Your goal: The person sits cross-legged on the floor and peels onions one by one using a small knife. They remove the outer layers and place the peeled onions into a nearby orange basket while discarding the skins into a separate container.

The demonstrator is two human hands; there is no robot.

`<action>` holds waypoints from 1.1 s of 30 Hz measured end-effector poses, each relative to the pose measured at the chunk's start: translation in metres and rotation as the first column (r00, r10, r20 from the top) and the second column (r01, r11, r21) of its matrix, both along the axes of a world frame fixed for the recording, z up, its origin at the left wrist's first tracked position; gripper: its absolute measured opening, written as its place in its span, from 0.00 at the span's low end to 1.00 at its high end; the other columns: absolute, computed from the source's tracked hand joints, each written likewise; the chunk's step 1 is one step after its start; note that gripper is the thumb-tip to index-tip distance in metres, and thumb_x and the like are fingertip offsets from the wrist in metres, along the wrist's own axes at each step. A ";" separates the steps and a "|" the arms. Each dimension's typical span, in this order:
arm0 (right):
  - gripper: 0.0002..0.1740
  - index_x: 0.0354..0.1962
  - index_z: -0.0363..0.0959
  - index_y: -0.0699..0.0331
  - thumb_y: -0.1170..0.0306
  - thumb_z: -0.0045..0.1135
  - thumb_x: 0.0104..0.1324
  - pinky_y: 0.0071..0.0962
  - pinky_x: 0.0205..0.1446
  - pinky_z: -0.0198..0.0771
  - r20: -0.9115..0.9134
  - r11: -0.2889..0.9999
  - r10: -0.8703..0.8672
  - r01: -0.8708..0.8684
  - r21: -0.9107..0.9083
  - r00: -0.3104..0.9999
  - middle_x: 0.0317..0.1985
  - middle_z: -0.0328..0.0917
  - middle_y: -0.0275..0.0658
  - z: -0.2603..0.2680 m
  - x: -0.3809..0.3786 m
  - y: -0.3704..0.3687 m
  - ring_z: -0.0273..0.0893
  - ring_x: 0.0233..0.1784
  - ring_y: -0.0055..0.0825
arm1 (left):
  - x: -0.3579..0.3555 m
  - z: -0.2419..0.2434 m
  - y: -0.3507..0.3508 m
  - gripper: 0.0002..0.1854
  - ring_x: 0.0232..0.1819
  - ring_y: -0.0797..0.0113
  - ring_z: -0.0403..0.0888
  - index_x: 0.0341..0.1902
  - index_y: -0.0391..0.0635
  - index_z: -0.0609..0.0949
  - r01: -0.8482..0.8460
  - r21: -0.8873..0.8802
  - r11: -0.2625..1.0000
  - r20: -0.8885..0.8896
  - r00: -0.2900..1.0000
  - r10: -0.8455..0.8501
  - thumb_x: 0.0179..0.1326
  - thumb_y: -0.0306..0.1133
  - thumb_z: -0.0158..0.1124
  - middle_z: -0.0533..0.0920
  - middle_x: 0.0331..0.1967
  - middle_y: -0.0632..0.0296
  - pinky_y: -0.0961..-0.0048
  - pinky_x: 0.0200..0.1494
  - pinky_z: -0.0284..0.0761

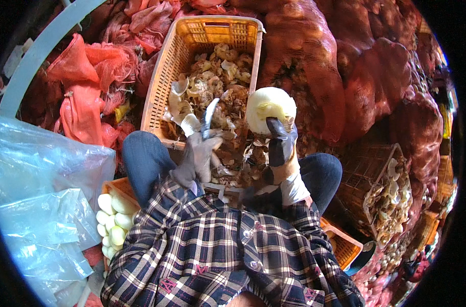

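My right hand point(281, 147), in a dark-fingered work glove, grips a large peeled onion point(271, 107) with the thumb pressed on its near side. A small knife point(210, 115) rises from my gloved left hand point(198, 155), its curved blade pointing away from me. That hand is blurred by motion. Beside the blade, a pale piece of onion skin point(190, 124) is at the fingers; I cannot tell whether they hold it. Just beyond both hands stands an orange plastic crate point(150, 109) with onion skins point(217, 76) inside.
Peeled onions point(116, 220) fill a crate by my left thigh, next to blue plastic sheeting point(37, 184). Red mesh sacks of onions point(302, 46) rise at the right. Emptied-looking red mesh point(81, 92) lies left. A tilted crate point(363, 184) with skins and another orange crate point(344, 245) stand right.
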State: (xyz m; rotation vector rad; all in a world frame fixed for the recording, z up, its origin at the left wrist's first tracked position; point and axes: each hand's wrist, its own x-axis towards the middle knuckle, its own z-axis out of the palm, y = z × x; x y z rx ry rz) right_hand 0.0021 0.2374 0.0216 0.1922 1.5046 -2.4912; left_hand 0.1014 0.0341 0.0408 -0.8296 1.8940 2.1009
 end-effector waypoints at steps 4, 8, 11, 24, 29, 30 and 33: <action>0.35 0.58 0.70 0.65 0.68 0.72 0.53 0.29 0.57 0.74 -0.045 0.999 0.032 -0.031 0.023 0.998 0.50 0.79 0.37 0.006 -0.002 -0.016 0.78 0.51 0.27 | -0.015 -0.044 0.017 0.14 0.17 0.72 0.77 0.45 0.38 0.82 0.105 0.206 0.973 -0.256 0.965 -0.050 0.64 0.36 0.59 0.81 0.27 0.63 0.73 0.23 0.75; 0.42 0.61 0.68 0.65 0.65 0.76 0.48 0.31 0.56 0.76 -0.088 0.984 0.136 -0.124 0.127 0.987 0.53 0.77 0.39 0.008 0.002 -0.035 0.76 0.56 0.31 | -0.023 -0.062 0.028 0.11 0.22 0.71 0.79 0.44 0.41 0.81 -0.259 0.833 0.490 0.162 0.959 0.232 0.66 0.35 0.56 0.82 0.26 0.61 0.73 0.24 0.76; 0.48 0.63 0.63 0.66 0.64 0.78 0.46 0.33 0.58 0.76 -0.285 0.920 0.223 -0.105 0.377 0.932 0.58 0.73 0.44 0.009 -0.011 -0.018 0.74 0.60 0.33 | -0.036 -0.056 0.037 0.09 0.22 0.68 0.80 0.43 0.40 0.80 -0.170 0.801 0.574 0.044 0.973 0.227 0.65 0.30 0.56 0.82 0.26 0.59 0.71 0.26 0.78; 0.79 0.72 0.44 0.70 0.56 0.88 0.27 0.35 0.78 0.52 -0.332 0.753 0.585 -0.344 0.561 0.740 0.70 0.60 0.47 -0.097 -0.024 0.018 0.58 0.73 0.35 | -0.034 -0.085 0.004 0.24 0.41 0.70 0.81 0.66 0.44 0.71 0.030 0.454 0.890 -0.123 0.992 0.029 0.66 0.30 0.59 0.81 0.51 0.61 0.76 0.37 0.78; 0.82 0.72 0.41 0.73 0.54 0.88 0.26 0.37 0.78 0.51 -0.267 0.675 0.570 -0.258 0.691 0.777 0.70 0.59 0.53 -0.059 -0.001 0.026 0.59 0.73 0.42 | -0.036 -0.079 0.019 0.18 0.35 0.73 0.79 0.60 0.46 0.77 -0.030 -0.095 0.995 -0.502 0.864 -0.022 0.68 0.32 0.60 0.84 0.43 0.63 0.77 0.39 0.79; 0.79 0.72 0.42 0.73 0.55 0.87 0.28 0.39 0.77 0.55 -0.278 0.633 0.543 -0.168 0.756 0.792 0.67 0.63 0.54 -0.020 0.007 0.023 0.62 0.71 0.45 | -0.036 -0.092 0.028 0.18 0.35 0.69 0.79 0.56 0.43 0.77 -0.003 -0.279 0.960 -0.384 0.917 -0.109 0.64 0.34 0.62 0.83 0.40 0.60 0.73 0.40 0.78; 0.74 0.71 0.46 0.73 0.58 0.86 0.32 0.42 0.70 0.64 -0.384 0.565 0.539 0.016 0.825 0.750 0.62 0.69 0.54 -0.049 0.007 0.028 0.69 0.66 0.48 | -0.021 -0.095 0.035 0.28 0.34 0.62 0.78 0.51 0.36 0.78 0.225 -0.693 0.685 0.085 0.969 -0.233 0.53 0.43 0.70 0.79 0.34 0.57 0.69 0.46 0.78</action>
